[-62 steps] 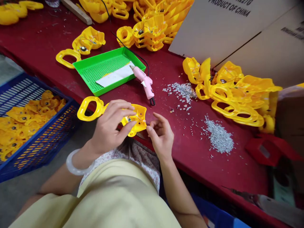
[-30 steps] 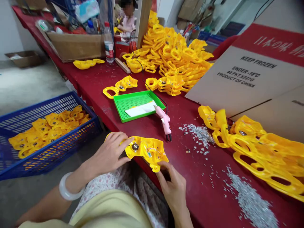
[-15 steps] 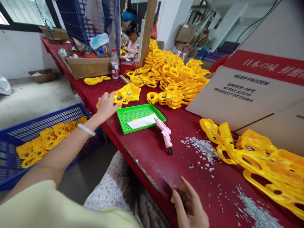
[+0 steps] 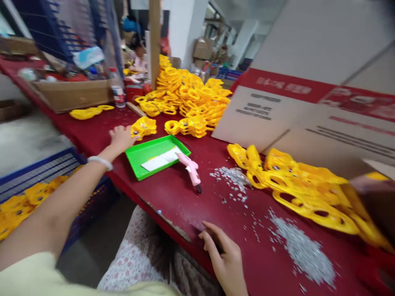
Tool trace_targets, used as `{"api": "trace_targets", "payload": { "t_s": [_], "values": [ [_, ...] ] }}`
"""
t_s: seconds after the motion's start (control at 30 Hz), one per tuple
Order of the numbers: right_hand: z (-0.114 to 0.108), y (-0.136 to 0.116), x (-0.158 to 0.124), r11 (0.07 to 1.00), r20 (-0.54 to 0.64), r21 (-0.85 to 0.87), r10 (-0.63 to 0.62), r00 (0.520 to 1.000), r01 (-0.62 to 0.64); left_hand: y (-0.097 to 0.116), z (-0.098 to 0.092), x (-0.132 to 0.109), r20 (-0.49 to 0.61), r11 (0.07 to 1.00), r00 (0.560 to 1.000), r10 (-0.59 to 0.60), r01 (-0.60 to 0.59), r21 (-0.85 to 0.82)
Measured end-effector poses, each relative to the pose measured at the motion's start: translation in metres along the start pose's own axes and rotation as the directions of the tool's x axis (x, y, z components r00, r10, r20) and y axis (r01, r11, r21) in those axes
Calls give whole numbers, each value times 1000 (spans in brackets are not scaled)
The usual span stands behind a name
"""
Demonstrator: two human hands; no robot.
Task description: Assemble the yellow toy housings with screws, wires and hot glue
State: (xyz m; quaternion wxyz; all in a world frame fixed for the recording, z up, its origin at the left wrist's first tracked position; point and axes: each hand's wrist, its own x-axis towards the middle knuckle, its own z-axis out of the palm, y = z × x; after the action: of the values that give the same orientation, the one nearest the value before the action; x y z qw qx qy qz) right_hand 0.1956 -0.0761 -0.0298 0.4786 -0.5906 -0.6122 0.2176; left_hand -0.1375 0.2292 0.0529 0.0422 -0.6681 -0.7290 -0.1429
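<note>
My left hand (image 4: pixel 121 139) is stretched forward at the far side of the green tray (image 4: pixel 138 174), its fingers partly spread and touching a yellow plastic part (image 4: pixel 145 126) with small dark round spots. Its far fingertips are blurred against the part. My right hand (image 4: pixel 224 257) hovers at the table's front edge, loosely curled, fingers apart, with nothing in it. A pink glue gun (image 4: pixel 191 169) lies with its nozzle over the tray's edge. Inside the tray is a white strip (image 4: pixel 162 159). Small clear pieces (image 4: pixel 233 179) are scattered to the right of the glue gun.
A heap of yellow parts (image 4: pixel 191 92) stands at the back, more yellow parts (image 4: pixel 296 176) at the right before a big carton (image 4: pixel 247 105). Silvery bits (image 4: pixel 305 246) lie near right. A blue crate (image 4: pixel 92 205) with yellow parts stands left below the red table (image 4: pixel 173 197).
The view has turned right, so the scene sits further left. My left hand remains by the yellow part, covering more of it. My right hand stays near the table edge, fingers a little more curled.
</note>
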Motion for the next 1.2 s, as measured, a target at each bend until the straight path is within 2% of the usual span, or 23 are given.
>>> {"api": "trace_targets", "payload": {
  "t_s": [0.03, 0.07, 0.13, 0.2, 0.23, 0.27, 0.3, 0.33, 0.37, 0.43, 0.5, 0.6, 0.7, 0.8, 0.9, 1.0, 1.1, 1.2],
  "values": [
    [1, -1, -1, 1000, 1, 8, 10, 1000, -10, 3, -4, -6, -46, 1000, 999, 25, -25, -7],
    [2, -1, -2, 1000, 5, 18, 21, 1000, -21, 7, -6, -15, -176, 995, 981, 80, -89, -44],
    [2, -3, 0, 999, -18, 32, 34, 999, -33, 23, -8, -44, -399, 943, 892, 212, -294, -158],
    [-2, -8, 9, 1000, -84, 6, 25, 996, -25, 47, -5, -88, -493, 799, 809, 320, -510, -318],
    [-5, -11, 18, 999, -126, -26, 15, 992, -18, 61, -3, -113, -479, 708, 806, 348, -561, -430],
    [-10, -15, 30, 997, -166, -79, -5, 986, -8, 76, 0, -139, -397, 620, 835, 381, -549, -561],
    [-16, -18, 45, 992, -204, -128, -24, 979, -3, 91, 4, -164, -294, 523, 858, 421, -494, -695],
    [-24, -19, 62, 982, -246, -187, -9, 969, -38, 105, 9, -185, -158, 439, 868, 471, -387, -811],
    [-32, -19, 83, 959, -291, -265, 22, 956, -103, 118, 14, -203, -39, 378, 854, 520, -271, -885],
    [-54, -12, 125, 877, -389, -393, 115, 914, -277, 139, 26, -223, 103, 317, 808, 581, -109, -942],
    [-79, 4, 164, 812, -481, -427, 168, 860, -398, 149, 36, -229, 137, 321, 791, 596, -78, -944],
    [-118, 33, 199, 669, -645, -409, 269, 715, -621, 150, 45, -226, 100, 334, 807, 582, -125, -934],
    [-150, 60, 210, 543, -723, -319, 391, 570, -777, 146, 46, -224, 100, 312, 808, 581, -108, -944],
    [-170, 77, 210, 490, -733, -242, 473, 489, -837, 146, 45, -223, 131, 295, 800, 585, -60, -954],
    [-181, 85, 212, 517, -728, -162, 513, 456, -841, 147, 45, -222, 149, 296, 801, 580, -38, -954],
    [-182, 85, 213, 612, -718, -52, 526, 455, -789, 146, 45, -222, 163, 310, 803, 574, -29, -950],
    [-174, 75, 209, 737, -728, 63, 495, 474, -672, 145, 43, -222, 169, 311, 804, 570, -20, -950],
    [-159, 54, 194, 856, -735, 140, 426, 526, -498, 146, 42, -221, 165, 301, 812, 559, -13, -954]
  ]
}}
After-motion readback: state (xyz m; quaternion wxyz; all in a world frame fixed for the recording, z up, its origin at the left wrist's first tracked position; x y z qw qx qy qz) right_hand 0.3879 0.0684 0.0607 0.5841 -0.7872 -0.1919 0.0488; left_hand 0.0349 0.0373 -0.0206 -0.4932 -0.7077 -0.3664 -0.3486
